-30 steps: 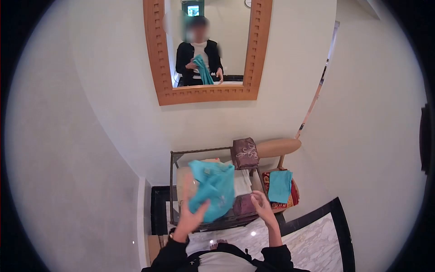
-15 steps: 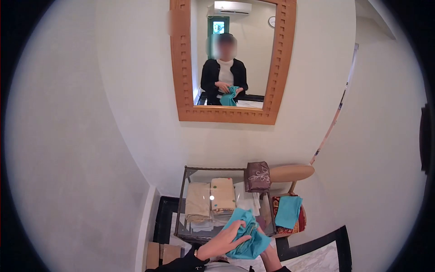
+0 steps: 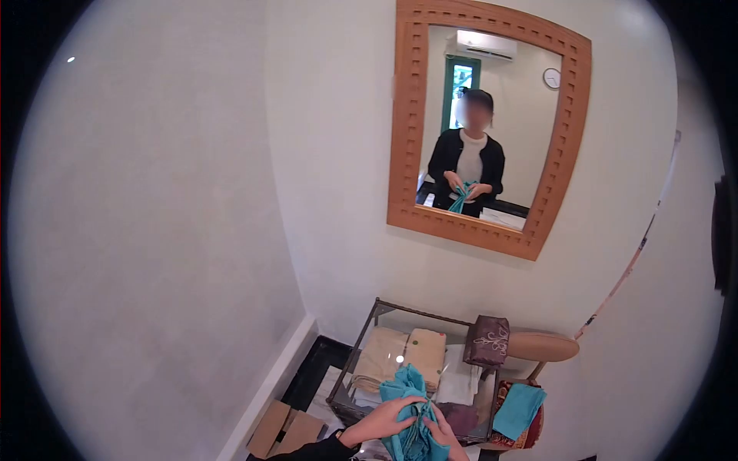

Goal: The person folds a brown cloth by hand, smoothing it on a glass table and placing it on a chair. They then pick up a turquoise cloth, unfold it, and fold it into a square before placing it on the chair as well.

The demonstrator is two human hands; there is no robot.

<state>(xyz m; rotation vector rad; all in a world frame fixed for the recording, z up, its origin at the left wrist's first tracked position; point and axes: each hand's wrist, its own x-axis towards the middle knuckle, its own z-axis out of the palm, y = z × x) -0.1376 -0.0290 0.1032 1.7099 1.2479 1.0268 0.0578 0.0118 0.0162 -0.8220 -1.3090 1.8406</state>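
Note:
A teal cloth [image 3: 406,382] hangs bunched between my two hands at the bottom of the view, in front of the glass-topped table. My left hand [image 3: 384,419] has its fingers closed on the cloth from the left. From the right, my right hand [image 3: 444,438] grips the same cloth near its gathered middle. The wooden-framed mirror [image 3: 492,115] also shows both hands on the cloth.
Folded beige cloths [image 3: 380,356] lie inside the glass-topped table [image 3: 419,311]. A brown patterned box [image 3: 487,340] stands at its right corner. Beyond are a chair [image 3: 546,346] and a folded teal cloth [image 3: 520,409]. Cardboard [image 3: 270,430] lies lower left.
The view has turned left, so the mirror and table appear further right and lower. The teal cloth is now more bunched, and my hands are closer together on it.

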